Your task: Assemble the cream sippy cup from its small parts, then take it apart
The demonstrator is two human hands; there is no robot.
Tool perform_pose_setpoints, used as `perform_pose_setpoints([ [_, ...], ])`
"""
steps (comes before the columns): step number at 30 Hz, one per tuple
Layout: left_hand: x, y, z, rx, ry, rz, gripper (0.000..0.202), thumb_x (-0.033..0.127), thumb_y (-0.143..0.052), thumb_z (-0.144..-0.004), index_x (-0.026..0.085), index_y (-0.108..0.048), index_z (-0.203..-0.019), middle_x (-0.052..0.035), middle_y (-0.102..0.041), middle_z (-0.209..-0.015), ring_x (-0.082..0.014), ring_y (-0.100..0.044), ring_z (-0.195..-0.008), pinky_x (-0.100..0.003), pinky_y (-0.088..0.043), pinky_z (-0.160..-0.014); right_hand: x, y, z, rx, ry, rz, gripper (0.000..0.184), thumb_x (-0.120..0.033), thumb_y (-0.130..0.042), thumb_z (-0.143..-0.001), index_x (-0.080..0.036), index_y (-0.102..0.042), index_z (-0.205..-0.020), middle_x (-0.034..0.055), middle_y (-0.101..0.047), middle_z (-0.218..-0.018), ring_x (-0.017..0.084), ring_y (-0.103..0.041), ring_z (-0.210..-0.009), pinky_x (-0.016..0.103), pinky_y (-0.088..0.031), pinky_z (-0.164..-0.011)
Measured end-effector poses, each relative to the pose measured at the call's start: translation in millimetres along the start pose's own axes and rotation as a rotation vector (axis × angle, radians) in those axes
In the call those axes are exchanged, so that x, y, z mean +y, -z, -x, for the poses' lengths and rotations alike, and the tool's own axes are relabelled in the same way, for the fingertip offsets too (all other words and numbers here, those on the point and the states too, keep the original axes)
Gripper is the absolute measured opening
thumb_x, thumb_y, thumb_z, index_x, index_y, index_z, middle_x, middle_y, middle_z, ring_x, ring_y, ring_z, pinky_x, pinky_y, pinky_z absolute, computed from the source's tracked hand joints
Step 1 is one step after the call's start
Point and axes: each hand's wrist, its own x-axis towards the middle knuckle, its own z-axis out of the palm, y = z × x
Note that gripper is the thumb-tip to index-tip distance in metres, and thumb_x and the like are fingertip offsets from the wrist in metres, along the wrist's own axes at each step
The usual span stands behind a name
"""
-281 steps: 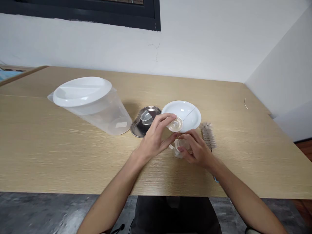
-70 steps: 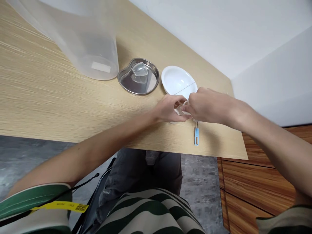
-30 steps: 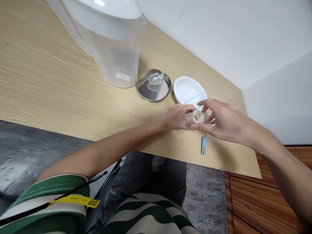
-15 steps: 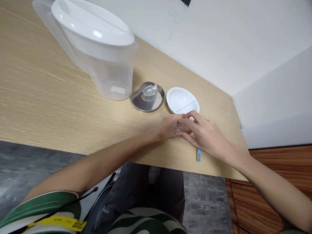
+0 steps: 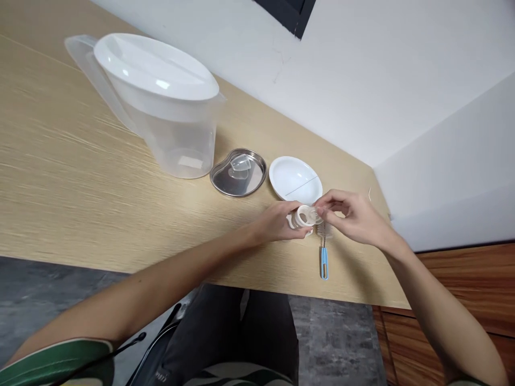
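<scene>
My left hand (image 5: pixel 279 221) is closed round a small piece with a round white rim (image 5: pixel 302 216) and an open mouth facing up and right. My right hand (image 5: pixel 349 217) pinches a clear, rounded piece (image 5: pixel 315 215) between thumb and fingers. That clear piece is at the rim's right edge; I cannot tell whether the two touch. Just below the fingers lies a bottle brush (image 5: pixel 324 262) with a blue looped handle, its bristles partly behind the clear piece. Behind my hands sits a white bowl (image 5: pixel 295 174) with a thin rod across it.
A metal kidney dish (image 5: pixel 257 174) holds clear plastic pieces (image 5: pixel 240 163). To its left stands a large translucent pitcher (image 5: pixel 177 136) with a white lid. A small white curved strip (image 5: pixel 369 194) lies near the wall. The wooden table (image 5: pixel 80 187) ends in front of my lap.
My right hand has drawn away to the right with the clear piece, uncovering the white rim in my left hand. More of the brush shows. The whole view has shifted slightly.
</scene>
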Motion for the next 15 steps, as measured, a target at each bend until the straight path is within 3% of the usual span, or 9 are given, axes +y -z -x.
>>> perform_pose_setpoints([
  [9, -3.2, 0.6, 0.3, -0.008, 0.008, 0.029, 0.032, 0.04, -0.075, -0.078, 0.016, -0.064, -0.096, -0.0024, -0.067, -0.082, -0.0174, -0.059, -0.071, -0.028, -0.043, -0.065, 0.7, -8.4, 1.1, 0.024, 0.07, 0.058, 0.017, -0.029, -0.057, -0.096, -0.019, -0.071, -0.092, 0.0056, -0.068, -0.099, 0.015, -0.062, -0.085, 0.029, -0.048, -0.073],
  [15, 0.3, 2.3, 1.1, 0.009, -0.044, 0.013, 0.026, 0.035, -0.076, -0.077, 0.016, -0.064, -0.089, -0.0006, -0.066, -0.076, -0.0153, -0.057, -0.065, -0.027, -0.041, -0.06, 13.0, -7.8, -10.4, 0.001, 0.001, -0.042, 0.022, -0.033, -0.056, -0.095, -0.018, -0.07, -0.088, 0.0082, -0.062, -0.102, 0.018, -0.059, -0.093, 0.03, -0.048, -0.074],
])
